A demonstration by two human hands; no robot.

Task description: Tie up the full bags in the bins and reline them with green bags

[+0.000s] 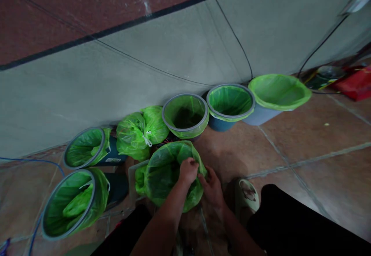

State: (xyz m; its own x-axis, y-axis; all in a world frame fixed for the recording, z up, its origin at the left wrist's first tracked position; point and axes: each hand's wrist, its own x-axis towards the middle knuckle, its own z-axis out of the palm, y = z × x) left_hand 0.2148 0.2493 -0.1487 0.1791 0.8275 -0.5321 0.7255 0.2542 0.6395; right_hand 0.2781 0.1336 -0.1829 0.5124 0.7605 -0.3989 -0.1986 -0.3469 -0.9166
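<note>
A bin lined with a green bag (162,171) stands on the floor between my legs. My left hand (189,170) is over its right side, fingers closed on the bag's edge. Against the outer right side of the same bag, my right hand (211,186) pinches the green plastic near the rim. The bag's mouth is spread wide, and its inside looks dark. No grey ring shows on this bin's rim.
Three lined bins (185,128) (231,117) (278,92) stand along the wall to the right. Tied green bags (133,132) lie left of them. Two lined bins (101,144) (94,205) lie tilted at the left. A slipper (248,195) and red object (355,84) are at right.
</note>
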